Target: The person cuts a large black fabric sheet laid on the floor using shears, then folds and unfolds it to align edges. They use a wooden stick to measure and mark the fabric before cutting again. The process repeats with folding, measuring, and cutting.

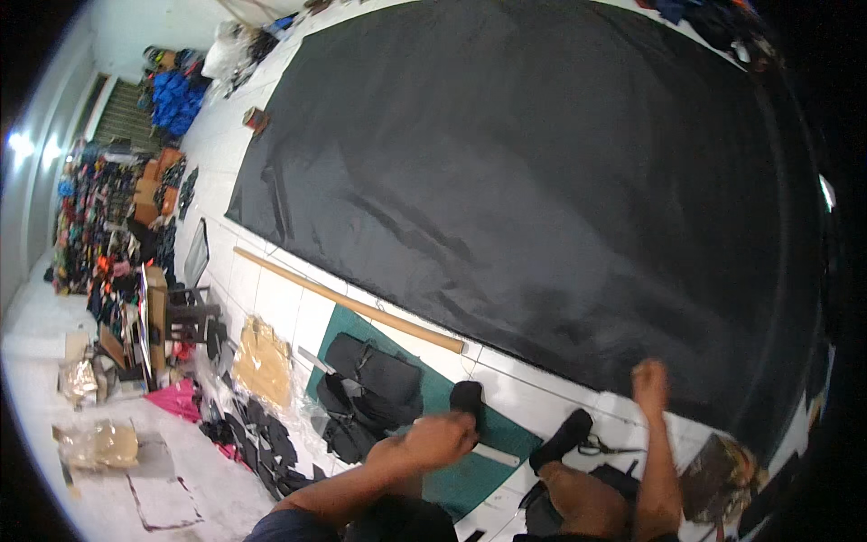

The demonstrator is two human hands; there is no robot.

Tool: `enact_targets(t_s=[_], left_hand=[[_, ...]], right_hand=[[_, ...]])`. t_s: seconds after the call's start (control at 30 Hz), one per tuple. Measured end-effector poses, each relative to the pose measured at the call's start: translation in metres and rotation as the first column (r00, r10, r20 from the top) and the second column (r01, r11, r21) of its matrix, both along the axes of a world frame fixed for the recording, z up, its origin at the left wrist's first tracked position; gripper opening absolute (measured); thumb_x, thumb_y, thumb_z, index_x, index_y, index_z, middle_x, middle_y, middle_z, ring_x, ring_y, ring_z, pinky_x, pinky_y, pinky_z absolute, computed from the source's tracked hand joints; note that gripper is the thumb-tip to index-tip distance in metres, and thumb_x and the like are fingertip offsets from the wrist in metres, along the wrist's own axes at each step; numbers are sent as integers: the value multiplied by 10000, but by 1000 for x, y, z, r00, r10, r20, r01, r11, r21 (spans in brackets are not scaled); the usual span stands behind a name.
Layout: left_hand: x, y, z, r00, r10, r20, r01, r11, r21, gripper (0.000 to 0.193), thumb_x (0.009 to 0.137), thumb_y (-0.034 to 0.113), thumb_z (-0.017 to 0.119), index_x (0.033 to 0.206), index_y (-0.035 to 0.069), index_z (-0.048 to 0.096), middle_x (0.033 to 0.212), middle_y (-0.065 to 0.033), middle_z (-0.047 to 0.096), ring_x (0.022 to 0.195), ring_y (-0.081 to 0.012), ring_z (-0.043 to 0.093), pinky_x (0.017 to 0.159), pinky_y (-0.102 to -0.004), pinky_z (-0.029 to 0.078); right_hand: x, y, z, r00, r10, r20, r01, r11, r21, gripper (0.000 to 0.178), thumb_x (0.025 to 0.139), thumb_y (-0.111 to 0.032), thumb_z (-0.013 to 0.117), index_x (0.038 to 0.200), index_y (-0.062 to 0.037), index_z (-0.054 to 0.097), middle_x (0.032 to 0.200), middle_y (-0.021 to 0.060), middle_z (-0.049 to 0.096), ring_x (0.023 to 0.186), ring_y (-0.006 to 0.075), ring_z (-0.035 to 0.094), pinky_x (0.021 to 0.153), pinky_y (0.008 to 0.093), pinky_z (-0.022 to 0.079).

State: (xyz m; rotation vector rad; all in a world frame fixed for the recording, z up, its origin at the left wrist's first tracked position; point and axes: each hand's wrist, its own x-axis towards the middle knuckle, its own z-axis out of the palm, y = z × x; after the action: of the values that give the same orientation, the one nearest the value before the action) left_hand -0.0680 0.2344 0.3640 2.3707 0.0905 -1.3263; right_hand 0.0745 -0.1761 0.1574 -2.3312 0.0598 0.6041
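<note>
Head view. A large black cloth [533, 181] lay spread over the white tiled floor [226, 135], filling the frame from 10 to 4 o'clock. The right hand [650, 379], at 5 o'clock, pressed on the cloth's near edge; its finger spread could not be told. The left hand [440, 438], at 6 o'clock, was closed around a dark object over a green mat [470, 479]. A wooden stick [348, 303] lay just beside the cloth's edge. Scissors [601, 445] rested between the hands, and black cut pieces [370, 388] sat at 7 o'clock.
</note>
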Motion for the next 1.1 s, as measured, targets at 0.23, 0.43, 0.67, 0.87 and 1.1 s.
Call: enact_targets(t_s=[0.23,0.43,0.67,0.87,1.1], left_hand=[[42,40,-48,984,159,83,-141,971,-191,440,949,402,597,1233,65,601,983,-179,668,914,-355,671,796,-437,528],[66,53,-45,894,389,223,-379,921,-90,459,912,341,686,1226,19,595,929,-159,653,859,-269,657,760,-354,511],[80,41,-54,842,347,412,-313,938,-150,423,909,306,691,1200,10,608,881,-138,631,807,-224,624,711,-333,496],[79,98,-68,663,393,637,-353,914,-197,405,905,262,713,1227,36,614,867,-56,615,755,-137,581,698,-275,486],[36,284,-257,543,369,754,-688,710,148,511,891,437,668,1206,35,636,1193,-242,625,1062,-365,630,925,-444,495]], right_hand=[[177,-51,-131,966,78,247,126,691,-711,625,1018,-483,432,1530,-149,300,1558,176,302,1425,374,314,1141,523,305],[209,-114,-197,975,-121,185,219,636,-740,673,986,-659,287,1560,-315,213,1631,91,169,1483,357,196,1131,662,215],[212,-158,-213,960,-39,276,232,661,-714,677,993,-622,337,1561,-271,224,1606,137,221,1463,359,245,1150,583,261],[154,-161,-176,935,4,354,238,733,-637,621,1007,-417,480,1533,-150,288,1555,211,287,1421,382,315,1156,500,292],[-3,-43,-130,951,209,230,-70,865,-497,625,903,-181,650,1454,-32,395,1524,238,319,1407,412,316,1157,525,238]])
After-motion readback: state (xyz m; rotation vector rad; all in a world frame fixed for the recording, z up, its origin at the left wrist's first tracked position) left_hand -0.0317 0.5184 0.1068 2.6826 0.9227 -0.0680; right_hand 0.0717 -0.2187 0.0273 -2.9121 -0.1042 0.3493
